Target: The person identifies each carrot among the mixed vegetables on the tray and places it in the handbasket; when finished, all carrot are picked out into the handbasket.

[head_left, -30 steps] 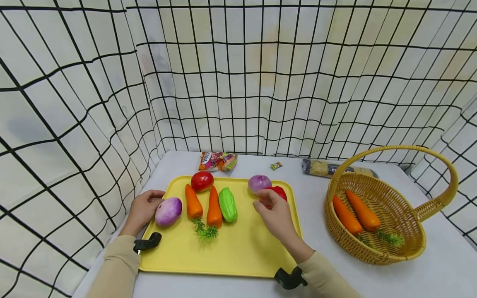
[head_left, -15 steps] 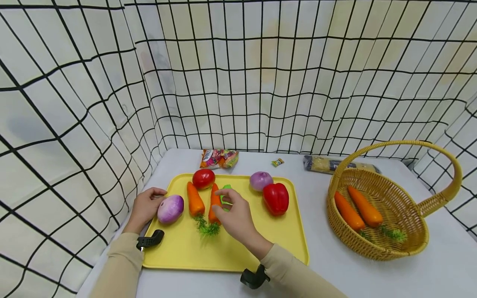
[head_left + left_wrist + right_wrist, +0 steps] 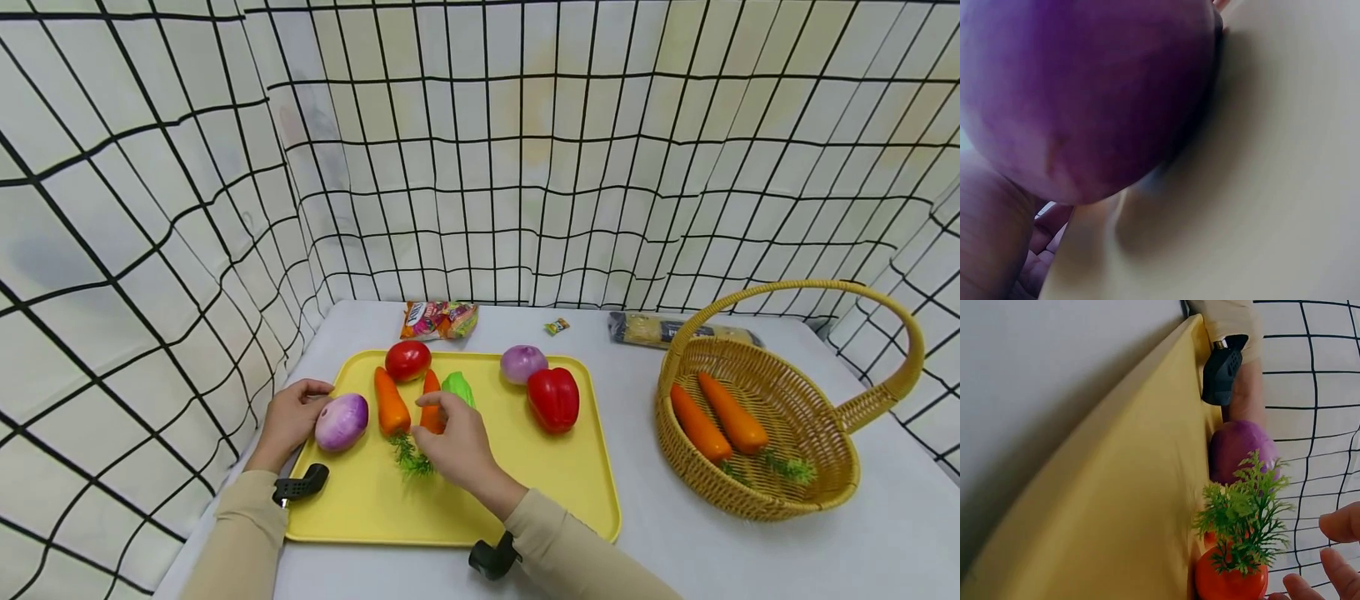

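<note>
In the head view, my left hand [image 3: 288, 423] pinches the left rim of the yellow tray [image 3: 360, 512], right beside a purple onion [image 3: 342, 422]. The left wrist view is mostly filled by this onion [image 3: 1085, 94], with fingers [image 3: 1038, 256] outside the rim. My right hand [image 3: 461, 446] hovers over a carrot [image 3: 431, 383], thumb and fingers apart with nothing between them; it partly covers the carrot and a light green ridged vegetable [image 3: 457, 387]. Another carrot [image 3: 392, 404] lies just left. Leafy carrot tops [image 3: 1241, 512] show below its fingertips in the right wrist view.
A tomato [image 3: 408, 360], a smaller purple onion [image 3: 522, 364] and a red bell pepper [image 3: 553, 400] also lie on the tray. A wicker basket [image 3: 757, 492] holding two carrots stands right. Behind are a snack bag [image 3: 440, 320], a small packet [image 3: 557, 326] and a long package [image 3: 645, 329].
My right hand has moved left from the red bell pepper to above the carrot, uncovering the pepper. My left hand has stayed at the tray's rim.
</note>
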### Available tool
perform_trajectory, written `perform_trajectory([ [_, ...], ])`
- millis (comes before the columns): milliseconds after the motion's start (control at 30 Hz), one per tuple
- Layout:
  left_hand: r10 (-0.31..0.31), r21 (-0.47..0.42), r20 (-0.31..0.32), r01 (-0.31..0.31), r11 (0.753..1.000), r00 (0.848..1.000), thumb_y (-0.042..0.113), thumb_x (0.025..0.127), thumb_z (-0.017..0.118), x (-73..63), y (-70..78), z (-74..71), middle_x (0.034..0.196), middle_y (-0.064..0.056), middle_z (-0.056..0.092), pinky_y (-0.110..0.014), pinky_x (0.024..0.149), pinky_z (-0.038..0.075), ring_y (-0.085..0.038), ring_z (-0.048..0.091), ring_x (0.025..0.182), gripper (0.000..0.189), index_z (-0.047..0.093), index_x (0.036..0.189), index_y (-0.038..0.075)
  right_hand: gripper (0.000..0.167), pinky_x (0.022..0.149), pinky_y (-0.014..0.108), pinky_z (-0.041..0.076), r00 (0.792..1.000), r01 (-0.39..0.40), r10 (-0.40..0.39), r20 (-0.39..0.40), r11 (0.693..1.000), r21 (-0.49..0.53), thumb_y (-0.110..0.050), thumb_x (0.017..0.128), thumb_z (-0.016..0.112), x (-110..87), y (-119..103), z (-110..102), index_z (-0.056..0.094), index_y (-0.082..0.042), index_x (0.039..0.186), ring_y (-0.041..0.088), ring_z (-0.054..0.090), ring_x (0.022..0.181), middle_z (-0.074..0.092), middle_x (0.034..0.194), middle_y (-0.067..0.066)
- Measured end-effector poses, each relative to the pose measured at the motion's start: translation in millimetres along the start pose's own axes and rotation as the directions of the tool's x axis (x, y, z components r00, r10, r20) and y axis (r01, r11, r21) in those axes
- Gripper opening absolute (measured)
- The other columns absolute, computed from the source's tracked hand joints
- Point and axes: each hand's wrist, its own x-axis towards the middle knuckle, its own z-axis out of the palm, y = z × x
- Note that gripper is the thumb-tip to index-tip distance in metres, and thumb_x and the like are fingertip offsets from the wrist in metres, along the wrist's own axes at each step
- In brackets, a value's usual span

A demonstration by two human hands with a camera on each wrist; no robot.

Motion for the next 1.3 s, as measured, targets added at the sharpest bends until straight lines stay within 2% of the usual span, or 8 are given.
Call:
perform_trajectory([
  [200, 0.006, 0.005, 0.003, -0.006, 1.000, 1.000, 0.019, 0.093, 0.065, 1.4, 0.8, 0.3, 0.102, -0.015, 0.068, -0.023, 0.063, 0.044, -0.012, 0.054, 0.074, 0.026, 0.067, 0.112, 0.001, 0.032, 0.075, 0.028, 0.047, 0.999, -0.038, 0.037, -0.014, 0.997, -0.063, -0.010, 0.084, 0.073, 6.0, 4, -1, 0.066, -0.012, 0.115, 0.022, 0.056, 0.091, 0.064, 0.112, 0.010],
  [433, 0.000, 0.002, 0.013, 0.000, 1.000, 1.000, 0.020, 0.093, 0.064, 1.5, 2.3, 0.6, 0.102, -0.015, 0.068, -0.023, 0.063, 0.044, -0.012, 0.054, 0.075, 0.027, 0.067, 0.113, 0.001, 0.031, 0.069, 0.027, 0.050, 0.997, -0.065, 0.064, -0.046, 0.997, -0.034, -0.009, 0.083, 0.074, 15.1, 11, 3, 0.066, -0.012, 0.113, 0.023, 0.055, 0.090, 0.060, 0.109, 0.010],
  [500, 0.000, 0.004, 0.014, 0.000, 1.000, 1.000, 0.019, 0.093, 0.064, 1.5, 1.6, 1.0, 0.101, -0.015, 0.068, -0.023, 0.063, 0.044, -0.013, 0.054, 0.075, 0.027, 0.067, 0.112, 0.001, 0.032, 0.071, 0.028, 0.050, 0.996, -0.077, 0.075, -0.041, 0.996, -0.050, -0.010, 0.082, 0.075, 16.9, 13, 5, 0.067, -0.012, 0.113, 0.023, 0.055, 0.091, 0.060, 0.110, 0.010],
  [700, 0.002, 0.006, 0.022, -0.002, 1.000, 1.000, 0.019, 0.093, 0.063, 2.7, -0.4, 2.2, 0.102, -0.015, 0.067, -0.024, 0.064, 0.045, -0.016, 0.054, 0.077, 0.027, 0.066, 0.113, 0.002, 0.037, 0.087, 0.039, 0.046, 0.994, -0.107, 0.112, 0.021, 0.982, -0.159, -0.017, 0.079, 0.080, 19.2, 15, 6, 0.068, -0.010, 0.113, 0.024, 0.053, 0.104, 0.057, 0.120, 0.009],
  [867, -0.006, 0.006, 0.018, 0.006, 1.000, 1.000, 0.018, 0.093, 0.063, 2.5, -1.0, 4.0, 0.101, -0.014, 0.068, -0.023, 0.064, 0.045, -0.015, 0.055, 0.076, 0.026, 0.066, 0.112, 0.002, 0.036, 0.092, 0.042, 0.044, 0.985, -0.154, 0.164, 0.053, 0.975, -0.158, -0.019, 0.078, 0.081, 21.7, 21, 5, 0.068, -0.009, 0.110, 0.027, 0.050, 0.110, 0.054, 0.124, 0.011],
  [1100, -0.003, -0.003, 0.004, 0.003, 1.000, 1.000, 0.018, 0.091, 0.066, 1.1, -1.2, 5.1, 0.097, -0.012, 0.069, -0.022, 0.063, 0.044, -0.012, 0.055, 0.074, 0.026, 0.067, 0.111, 0.001, 0.027, 0.080, 0.034, 0.043, 0.977, -0.190, 0.202, 0.064, 0.968, -0.163, -0.021, 0.074, 0.085, 22.9, 27, 3, 0.068, -0.013, 0.094, 0.023, 0.050, 0.097, 0.055, 0.109, 0.007],
  [1300, 0.023, 0.022, 0.009, -0.023, 0.999, 1.000, 0.018, 0.093, 0.064, 1.4, -2.6, 1.5, 0.101, -0.016, 0.069, -0.022, 0.065, 0.045, -0.012, 0.055, 0.077, 0.026, 0.067, 0.112, 0.001, 0.029, 0.081, 0.035, 0.043, 0.980, -0.157, 0.183, 0.083, 0.955, -0.252, -0.016, 0.071, 0.086, 18.9, 22, -1, 0.064, -0.014, 0.091, 0.023, 0.050, 0.095, 0.053, 0.108, 0.007],
])
